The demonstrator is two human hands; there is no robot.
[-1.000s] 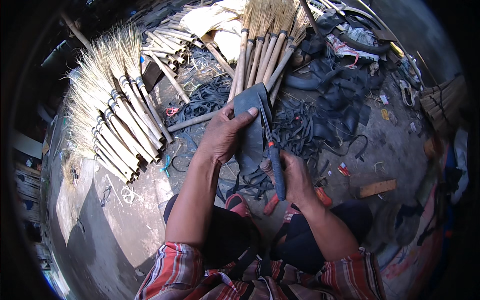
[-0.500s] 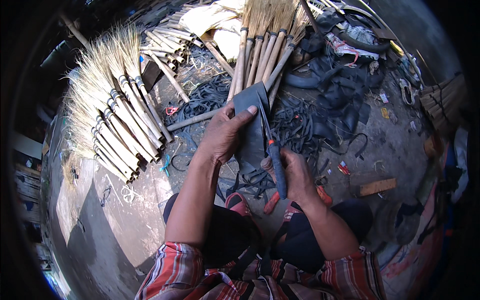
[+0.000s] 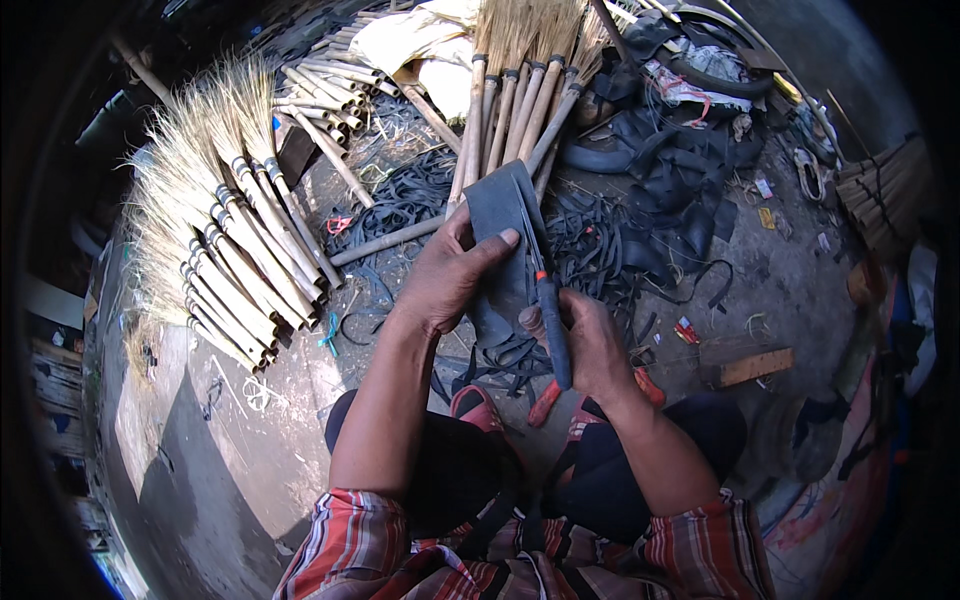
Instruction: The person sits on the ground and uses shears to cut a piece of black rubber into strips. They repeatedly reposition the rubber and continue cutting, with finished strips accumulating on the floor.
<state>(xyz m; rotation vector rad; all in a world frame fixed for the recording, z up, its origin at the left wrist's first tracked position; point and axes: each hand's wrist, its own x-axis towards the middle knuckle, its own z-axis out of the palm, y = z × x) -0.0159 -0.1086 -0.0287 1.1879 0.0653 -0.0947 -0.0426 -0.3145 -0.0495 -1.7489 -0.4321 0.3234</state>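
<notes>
My left hand [image 3: 445, 275] grips a dark rubber sheet [image 3: 495, 203] by its left edge, thumb flat on its face and fingers behind. The sheet is held up in front of my knees, its long side running away from me. In my right hand [image 3: 595, 348] is a pair of scissors [image 3: 550, 325] with dark wrapped handles and a touch of red near the pivot. Their blades point away from me and lie along the sheet's right side. How far the blades are parted is hard to make out.
Grass brooms [image 3: 225, 240] lie in a row at the left, with more brooms [image 3: 520, 110] straight ahead. Black rubber strips [image 3: 415, 190] and rubber scraps [image 3: 665, 190] litter the floor. A wooden block [image 3: 755, 368] lies at the right, near my red sandals [image 3: 478, 408].
My left thumb has slid a little nearer to me on the sheet. The scissors stay at the sheet's right side, and the whole view has shifted slightly.
</notes>
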